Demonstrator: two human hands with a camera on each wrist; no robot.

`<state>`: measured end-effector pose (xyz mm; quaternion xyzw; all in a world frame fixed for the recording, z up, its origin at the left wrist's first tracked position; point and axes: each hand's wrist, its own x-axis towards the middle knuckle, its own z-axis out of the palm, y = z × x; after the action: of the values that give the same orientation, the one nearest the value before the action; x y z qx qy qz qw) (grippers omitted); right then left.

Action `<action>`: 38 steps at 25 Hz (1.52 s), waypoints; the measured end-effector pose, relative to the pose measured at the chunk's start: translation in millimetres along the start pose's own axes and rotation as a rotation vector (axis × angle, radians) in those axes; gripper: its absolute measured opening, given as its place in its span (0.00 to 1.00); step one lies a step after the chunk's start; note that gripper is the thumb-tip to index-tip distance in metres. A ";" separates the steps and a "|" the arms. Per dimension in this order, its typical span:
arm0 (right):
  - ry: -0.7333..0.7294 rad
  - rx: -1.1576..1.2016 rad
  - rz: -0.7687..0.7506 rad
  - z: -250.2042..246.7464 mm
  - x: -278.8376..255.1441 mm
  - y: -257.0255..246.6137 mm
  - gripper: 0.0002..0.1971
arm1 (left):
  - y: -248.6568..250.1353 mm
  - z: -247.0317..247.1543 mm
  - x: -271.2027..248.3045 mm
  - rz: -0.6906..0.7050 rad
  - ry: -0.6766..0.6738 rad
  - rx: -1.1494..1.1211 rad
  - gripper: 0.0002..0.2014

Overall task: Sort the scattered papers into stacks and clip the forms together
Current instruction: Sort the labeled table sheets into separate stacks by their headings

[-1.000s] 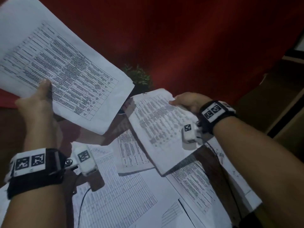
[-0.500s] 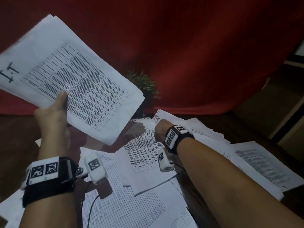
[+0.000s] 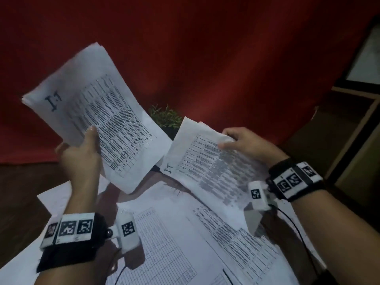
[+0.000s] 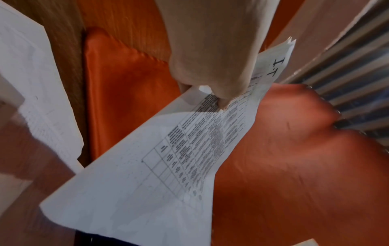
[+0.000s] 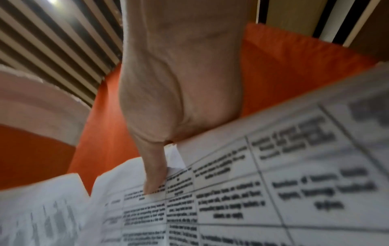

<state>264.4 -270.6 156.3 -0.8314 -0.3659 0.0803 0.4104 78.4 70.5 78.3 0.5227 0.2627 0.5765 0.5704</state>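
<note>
My left hand (image 3: 82, 149) grips a thin stack of printed table forms (image 3: 98, 112) marked "I.T", raised in the air at the left, thumb on top (image 4: 223, 98). My right hand (image 3: 238, 140) pinches the far edge of another "I.T" form (image 3: 207, 167), lifted off the table at the right, its thumb pressed on the sheet (image 5: 153, 179). More printed sheets (image 3: 185, 239) lie scattered and overlapping on the brown table (image 3: 18, 202) below both hands. No clip is visible.
A small green plant (image 3: 166, 116) stands at the table's back, behind the raised papers. A red cloth (image 3: 205, 58) hangs behind it. Wooden shelving (image 3: 353, 130) stands at the right. A cable (image 3: 296, 225) runs from the right wrist camera.
My right hand has taken a form from the table pile and lifted it up and to the right. The left hand's stack has swung more upright and toward the centre.
</note>
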 end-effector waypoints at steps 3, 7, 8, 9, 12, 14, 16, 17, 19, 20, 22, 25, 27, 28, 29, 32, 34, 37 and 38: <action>0.003 0.079 -0.028 -45.9 -26.6 -15.4 0.07 | 10.4 8.7 -19.7 0.121 -0.056 0.007 0.16; 0.007 0.221 -0.060 -78.3 -49.7 -28.5 0.15 | 27.3 33.0 -46.3 0.182 -0.251 0.185 0.16; 0.015 0.294 -0.084 -80.5 -52.6 -29.1 0.21 | 26.9 43.4 -48.5 0.154 -0.304 0.207 0.15; 0.025 0.380 -0.112 -80.9 -54.4 -28.1 0.24 | 26.1 54.7 -50.6 0.114 -0.373 0.199 0.12; 0.129 0.618 -0.131 -67.9 -46.4 -22.8 0.18 | 22.9 83.3 -68.9 -0.061 -0.513 0.123 0.02; 0.243 0.732 -0.050 -53.0 -38.2 -14.0 0.15 | 21.7 98.6 -89.4 -0.128 -0.604 0.121 0.05; 0.290 0.819 0.064 -40.0 -35.3 -1.2 0.17 | 22.2 114.3 -105.7 -0.209 -0.678 0.109 0.04; 0.290 0.793 0.124 -34.5 -35.9 5.6 0.16 | 24.0 121.5 -109.7 -0.256 -0.696 0.093 0.04; 0.325 0.665 0.218 -24.4 -38.0 17.2 0.12 | 34.1 129.1 -118.2 -0.309 -0.725 0.100 0.09; 0.393 0.603 0.236 -19.1 -37.9 22.5 0.11 | 38.0 131.3 -122.6 -0.320 -0.726 0.072 0.16; 0.595 0.516 0.182 -7.6 -35.8 30.6 0.09 | 43.6 135.0 -135.0 -0.305 -0.717 -0.092 0.24; 0.721 0.564 -0.021 4.9 -39.5 34.2 0.10 | 46.6 139.8 -151.7 0.076 -0.791 -0.064 0.12; 0.660 0.603 -0.105 5.2 -44.5 36.9 0.21 | 49.6 140.8 -157.6 0.282 -0.815 0.028 0.14; 0.642 0.572 -0.127 4.3 -47.3 38.2 0.25 | 50.2 141.6 -158.1 0.345 -0.788 0.037 0.16; 0.637 0.529 -0.120 2.8 -50.4 39.2 0.26 | 48.9 141.4 -157.3 0.344 -0.774 0.023 0.18; 0.587 0.529 0.002 -0.2 -56.6 50.1 0.15 | 32.3 137.0 -146.3 0.173 -0.824 -0.038 0.25; 0.509 0.551 0.041 -0.6 -60.4 59.7 0.10 | 22.1 134.9 -140.4 0.087 -0.842 0.006 0.25; 0.487 0.553 0.068 -2.8 -59.3 70.4 0.04 | 15.3 135.4 -137.5 0.007 -0.951 0.086 0.18; 0.473 0.569 0.069 -4.6 -59.3 71.9 0.04 | 13.2 137.4 -137.1 -0.007 -0.975 0.119 0.14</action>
<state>262.8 -341.9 96.1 -0.6914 -0.1958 -0.0017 0.6954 170.3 -100.4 91.9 0.7626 -0.0006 0.2466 0.5981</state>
